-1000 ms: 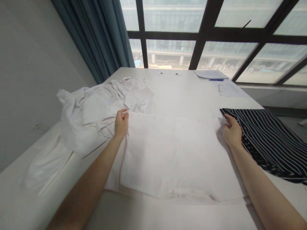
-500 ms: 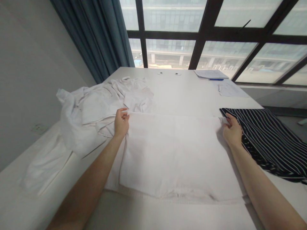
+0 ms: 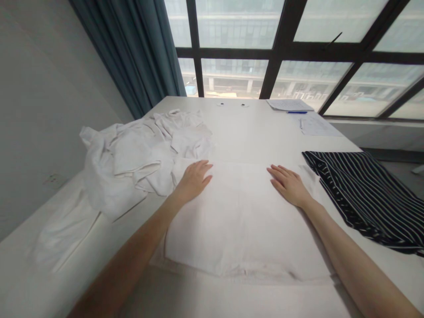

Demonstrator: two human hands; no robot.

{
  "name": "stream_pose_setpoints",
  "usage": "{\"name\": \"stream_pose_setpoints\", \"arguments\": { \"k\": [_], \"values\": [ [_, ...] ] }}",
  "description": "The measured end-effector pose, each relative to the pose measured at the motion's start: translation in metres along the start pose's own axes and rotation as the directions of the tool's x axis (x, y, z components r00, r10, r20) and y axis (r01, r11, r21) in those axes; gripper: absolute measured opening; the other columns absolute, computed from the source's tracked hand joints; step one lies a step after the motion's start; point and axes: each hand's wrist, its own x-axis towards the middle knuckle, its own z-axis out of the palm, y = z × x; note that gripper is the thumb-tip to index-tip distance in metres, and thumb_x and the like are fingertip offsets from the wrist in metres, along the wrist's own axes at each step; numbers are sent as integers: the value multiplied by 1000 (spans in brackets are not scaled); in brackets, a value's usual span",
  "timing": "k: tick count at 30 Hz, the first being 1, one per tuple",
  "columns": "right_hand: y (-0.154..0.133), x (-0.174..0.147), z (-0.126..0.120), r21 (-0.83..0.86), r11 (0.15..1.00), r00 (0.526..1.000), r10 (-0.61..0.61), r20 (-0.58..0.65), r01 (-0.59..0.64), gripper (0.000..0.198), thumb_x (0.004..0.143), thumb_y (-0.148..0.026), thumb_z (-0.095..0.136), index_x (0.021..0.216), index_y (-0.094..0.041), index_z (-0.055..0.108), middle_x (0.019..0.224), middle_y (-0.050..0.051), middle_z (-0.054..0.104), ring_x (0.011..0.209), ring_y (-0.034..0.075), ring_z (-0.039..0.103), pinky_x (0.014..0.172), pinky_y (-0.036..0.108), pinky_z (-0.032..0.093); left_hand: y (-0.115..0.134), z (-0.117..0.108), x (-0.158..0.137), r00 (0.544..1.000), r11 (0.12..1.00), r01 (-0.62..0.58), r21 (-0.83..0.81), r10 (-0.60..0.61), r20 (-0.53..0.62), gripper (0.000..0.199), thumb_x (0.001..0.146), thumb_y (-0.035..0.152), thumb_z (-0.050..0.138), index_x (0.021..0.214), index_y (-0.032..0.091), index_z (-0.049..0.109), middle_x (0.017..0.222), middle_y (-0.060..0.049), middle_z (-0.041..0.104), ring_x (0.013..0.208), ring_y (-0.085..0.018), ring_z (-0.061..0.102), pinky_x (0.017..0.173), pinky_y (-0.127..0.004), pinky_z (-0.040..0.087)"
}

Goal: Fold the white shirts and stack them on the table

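Note:
A folded white garment [image 3: 245, 221] lies spread on the white table in front of me, with uneven layers along its near edge. My left hand [image 3: 195, 180] rests flat on its upper left part, fingers apart and pointing inward. On the upper right part lies my right hand [image 3: 287, 183], its fingers stretched out toward the middle. Neither hand grips the cloth. To the left is a crumpled heap of white clothes [image 3: 132, 150], close to the garment's far left corner. A black-and-white striped cloth [image 3: 371, 194] lies to the right of my right hand.
At the far right of the table [image 3: 245, 132] are a sheaf of papers [image 3: 289, 105], a blue pen [image 3: 297, 112] and a loose sheet [image 3: 319, 126]. Behind the table stand a dark-framed window [image 3: 238, 54] and a blue curtain [image 3: 139, 53]. A wall with a socket [image 3: 54, 180] is on the left.
Both hands have let go of the garment's far corners and moved inward. They now lie flat on the cloth with the fingers stretched out.

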Motion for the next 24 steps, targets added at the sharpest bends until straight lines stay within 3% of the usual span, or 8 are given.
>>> {"name": "stream_pose_setpoints", "arguments": {
  "k": [2, 5, 10, 17, 20, 24],
  "values": [
    [-1, -1, 2, -51, 998, 998, 30, 52, -27, 50, 100, -43, 29, 145, -27, 44, 152, 5, 43, 141, 26, 36, 110, 52, 33, 8, 7, -4, 995, 997, -19, 74, 12, 96, 45, 98, 35, 43, 141, 21, 47, 150, -11, 44, 140, -29, 37, 113, -51, 28],
    [3, -4, 2, -87, 994, 995, 75, 73, -68, 52, 100, -47, 26, 148, -30, 38, 155, 3, 38, 143, 25, 33, 112, 53, 31, 5, 12, -10, 991, 991, -4, 134, -13, 130, 52, 99, 44, 41, 147, 24, 39, 156, -12, 35, 145, -30, 28, 115, -54, 21],
    [19, -16, 0, -114, 984, 989, 144, 30, -140, 53, 98, -48, 30, 147, -30, 40, 154, 5, 40, 141, 28, 36, 110, 54, 32, -22, 10, -15, 994, 993, 55, 102, -64, 84, 58, 95, 50, 48, 147, 24, 41, 156, -15, 33, 145, -35, 27, 114, -59, 18],
    [30, -46, -17, -173, 966, 972, 161, -172, -190, 47, 93, -35, 38, 135, -16, 52, 141, 18, 52, 128, 32, 50, 101, 51, 43, -46, 3, -37, 978, 973, 205, 106, -199, -60, 52, 96, 40, 46, 143, 17, 46, 153, -22, 36, 141, -39, 33, 109, -59, 26],
    [30, -72, -30, -223, 936, 952, 230, -202, -273, 52, 88, -36, 43, 136, -15, 49, 133, 22, 55, 119, 38, 54, 92, 54, 46, -36, -7, -56, 981, 977, 177, 116, -166, -102, 51, 96, 34, 43, 142, 13, 46, 155, -23, 32, 143, -38, 30, 111, -58, 25],
    [32, -114, -38, -151, 919, 925, 338, -175, -364, 71, 86, -51, 43, 142, -8, 40, 109, 27, 61, 101, 45, 60, 84, 56, 48, 9, -21, -90, 1000, 999, -25, 45, 26, -14, 52, 96, 35, 44, 146, 19, 42, 157, -17, 31, 147, -32, 24, 116, -53, 20]
  ]
}}
